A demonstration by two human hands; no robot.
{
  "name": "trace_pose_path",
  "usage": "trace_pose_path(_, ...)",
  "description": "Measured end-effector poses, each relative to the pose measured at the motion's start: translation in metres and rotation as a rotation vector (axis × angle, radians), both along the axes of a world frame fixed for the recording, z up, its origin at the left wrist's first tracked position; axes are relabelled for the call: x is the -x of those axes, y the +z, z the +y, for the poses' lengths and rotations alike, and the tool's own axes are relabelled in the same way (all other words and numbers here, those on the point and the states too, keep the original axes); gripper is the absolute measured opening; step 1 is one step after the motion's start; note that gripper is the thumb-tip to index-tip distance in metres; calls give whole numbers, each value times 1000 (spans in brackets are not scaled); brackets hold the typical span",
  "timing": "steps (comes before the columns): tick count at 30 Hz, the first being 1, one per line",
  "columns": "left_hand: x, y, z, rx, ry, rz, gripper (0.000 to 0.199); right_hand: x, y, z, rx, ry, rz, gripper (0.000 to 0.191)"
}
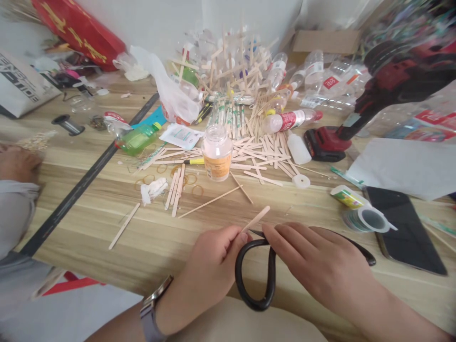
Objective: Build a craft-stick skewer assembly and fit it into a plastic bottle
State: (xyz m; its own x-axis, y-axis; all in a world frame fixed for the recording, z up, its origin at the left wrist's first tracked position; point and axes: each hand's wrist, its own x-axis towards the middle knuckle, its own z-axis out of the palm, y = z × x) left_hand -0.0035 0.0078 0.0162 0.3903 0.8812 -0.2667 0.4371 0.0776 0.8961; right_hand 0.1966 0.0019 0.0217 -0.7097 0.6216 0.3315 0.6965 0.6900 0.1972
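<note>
Near the table's front edge, my left hand (217, 254) pinches a wooden popsicle stick (259, 216) between thumb and fingers, its rounded end pointing up to the right. My right hand (313, 251) is wrapped over a pair of black-handled scissors (272, 280). One large loop of the scissors hangs below the fingers, and the other handle shows to the right of the hand. The blade tip sits right by the stick at my left fingertips; whether it touches the stick is hard to tell. Beyond my hands stands a clear open jar (217, 154) with an orange label.
Loose popsicle sticks (249, 152) are heaped behind the jar, with plastic bottles further back. A red and black cordless power tool (374, 99) stands at the right, above a phone (406, 230) and a small tape roll (370, 219). Another person's hand (17, 164) rests at the left edge.
</note>
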Motion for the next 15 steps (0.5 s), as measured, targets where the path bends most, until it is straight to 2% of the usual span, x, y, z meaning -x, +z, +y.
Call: trace_pose_path(15,-1,1,-1,-46,-45,50,35,-5,6,4,-41,42,-64,36)
